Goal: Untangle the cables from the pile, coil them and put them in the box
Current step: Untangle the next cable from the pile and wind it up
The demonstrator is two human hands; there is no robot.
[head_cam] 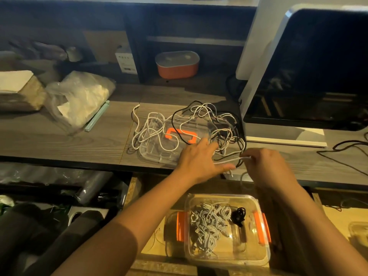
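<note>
Head view: we're looking down at a wooden desk point(79, 144).
Cable pile point(199, 120): just beyond left hand, draped over a clear lid point(153, 154).
Left hand point(199, 160): fingers spread over pile's near edge.
Box point(249, 251): below both hands, coiled cables point(207, 222) inside.
Right hand point(266, 168): pinching a white cable point(231, 160) from the pile.

Dim, warm light: far shelves point(179, 26) nearly black, near box point(219, 196) lit yellowish. Soft shadows under the cables point(223, 134). Faint reflections on the dark screen point(318, 66) at right. Wide-angle bending at edges, soft focus overall.
</note>
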